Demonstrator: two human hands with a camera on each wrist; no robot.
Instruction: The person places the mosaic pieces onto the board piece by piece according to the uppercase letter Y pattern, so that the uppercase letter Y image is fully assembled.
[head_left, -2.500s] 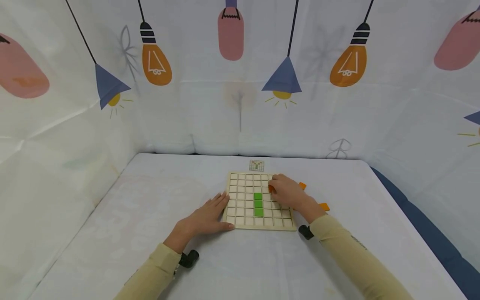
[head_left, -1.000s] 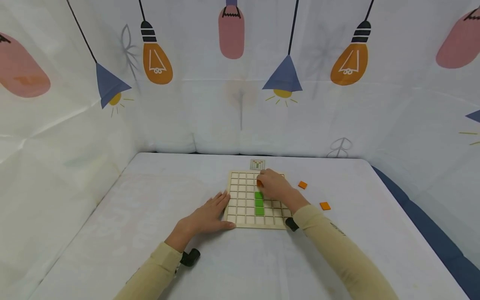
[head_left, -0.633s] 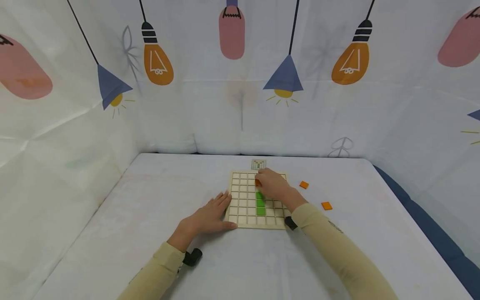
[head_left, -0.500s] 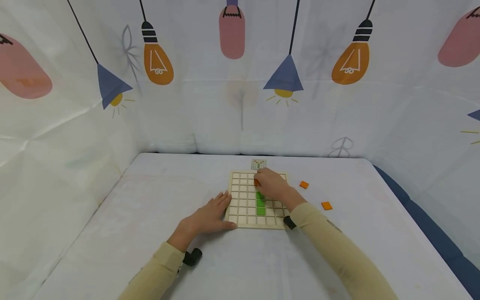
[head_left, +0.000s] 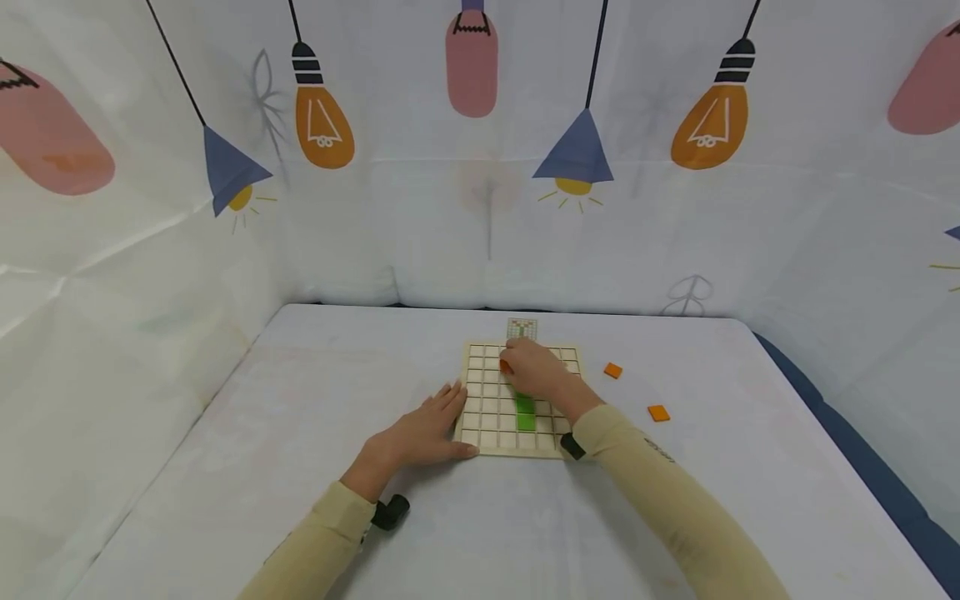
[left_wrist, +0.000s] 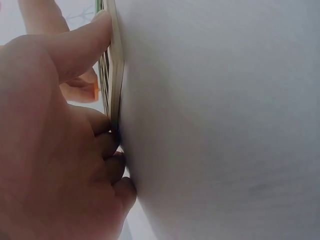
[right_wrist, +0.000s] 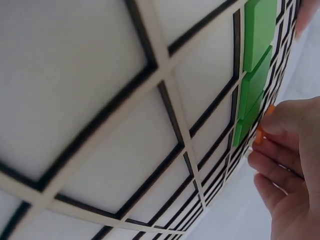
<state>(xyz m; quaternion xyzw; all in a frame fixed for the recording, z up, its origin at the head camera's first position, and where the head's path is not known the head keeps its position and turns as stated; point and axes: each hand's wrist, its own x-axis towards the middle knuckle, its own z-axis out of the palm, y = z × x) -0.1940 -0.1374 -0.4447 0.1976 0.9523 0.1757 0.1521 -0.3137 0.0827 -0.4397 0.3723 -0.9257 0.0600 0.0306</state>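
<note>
A pale wooden grid board [head_left: 487, 423] lies on the white table. My left hand [head_left: 423, 431] rests at its left edge, fingers extended along the side and thumb at the near-left corner; the left wrist view shows the thumb against the board's edge [left_wrist: 118, 60]. Over the far half of the grid, my right hand [head_left: 534, 367] pinches a small orange square tile [right_wrist: 259, 134] between thumb and fingers. Several green tiles [right_wrist: 257, 37] fill one column of cells, partly covered by that hand in the head view. Whether the orange tile touches the grid, I cannot tell.
Two loose orange tiles [head_left: 612, 370] lie on the table to the right of the board. A small card with a printed grid pattern [head_left: 522, 327] sits just beyond the board's far edge. White printed fabric [head_left: 420, 208] hangs behind the table and at its sides.
My right hand has travelled left across the far part of the board with the orange tile, from right of the green column to its left. The left hand stays at the board's edge.
</note>
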